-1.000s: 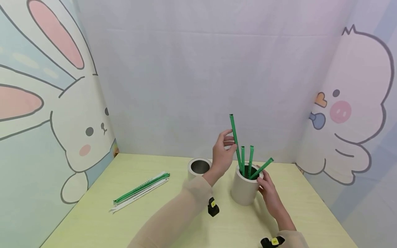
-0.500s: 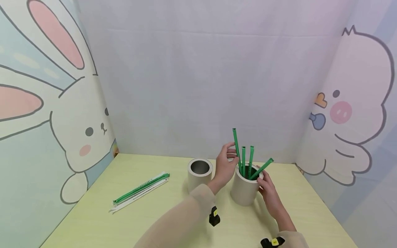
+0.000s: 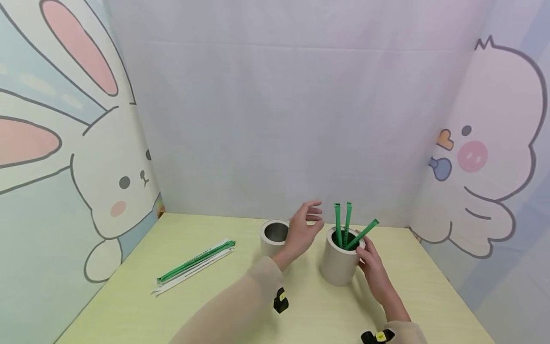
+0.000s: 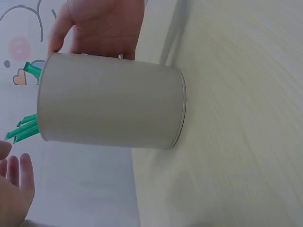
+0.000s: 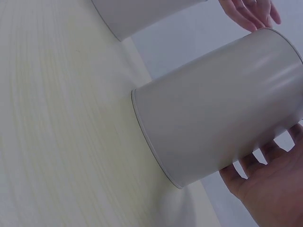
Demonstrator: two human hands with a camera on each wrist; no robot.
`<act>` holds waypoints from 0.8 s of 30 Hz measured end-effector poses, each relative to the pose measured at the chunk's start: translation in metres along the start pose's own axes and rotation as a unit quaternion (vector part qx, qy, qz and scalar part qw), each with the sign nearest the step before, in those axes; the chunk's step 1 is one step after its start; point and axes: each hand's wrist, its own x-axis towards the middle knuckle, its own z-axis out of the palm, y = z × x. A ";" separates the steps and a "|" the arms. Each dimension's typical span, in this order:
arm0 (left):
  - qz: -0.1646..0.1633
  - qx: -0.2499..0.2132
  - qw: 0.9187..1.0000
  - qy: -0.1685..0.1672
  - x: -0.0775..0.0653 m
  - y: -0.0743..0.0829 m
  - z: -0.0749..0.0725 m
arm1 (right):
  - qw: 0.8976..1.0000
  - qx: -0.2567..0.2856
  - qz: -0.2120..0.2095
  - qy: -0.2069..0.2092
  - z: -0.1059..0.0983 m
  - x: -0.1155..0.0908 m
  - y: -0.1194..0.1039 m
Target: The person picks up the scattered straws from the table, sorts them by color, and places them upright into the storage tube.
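Note:
A beige cylindrical holder (image 3: 338, 266) stands upright on the table, right of the middle in the head view. Several green-wrapped straws (image 3: 347, 224) poke out of its mouth, one leaning right. My right hand (image 3: 375, 272) holds the holder's right side, thumb near the rim; in the right wrist view its fingers (image 5: 248, 165) lie along the wall. To the left of the straws, my left hand (image 3: 302, 233) is empty in the air, fingers loosely bent. A second beige holder (image 3: 270, 249), partly hidden behind this hand, shows a dark inside with no straws.
On the left of the table (image 3: 142, 320) lies a slanted bundle of green-wrapped straws (image 3: 195, 262) and white-wrapped straws (image 3: 193, 273). A pale cloth wall (image 3: 266, 119) rises along the back edge, with cartoon-printed panels (image 3: 494, 157) at both sides.
My left hand lowered a green-wrapped straw into the right holder, let go of it and moved back to the left. The right hand has stayed on the holder.

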 end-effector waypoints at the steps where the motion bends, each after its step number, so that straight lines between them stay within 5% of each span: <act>1: 0.002 0.002 1.000 -0.007 -0.002 0.003 -0.006 | 1.000 -0.002 0.001 -0.001 0.000 -0.001 0.000; 10: 0.082 0.079 0.991 -0.067 -0.009 0.038 -0.085 | 1.000 -0.013 0.005 -0.001 -0.002 0.000 0.002; 18: 0.064 0.146 0.986 -0.047 -0.017 0.021 -0.161 | 1.000 -0.002 0.004 0.001 -0.001 0.001 0.003; 24: 0.038 0.214 0.975 -0.057 -0.033 0.002 -0.206 | 1.000 -0.005 0.007 0.005 -0.002 0.002 0.004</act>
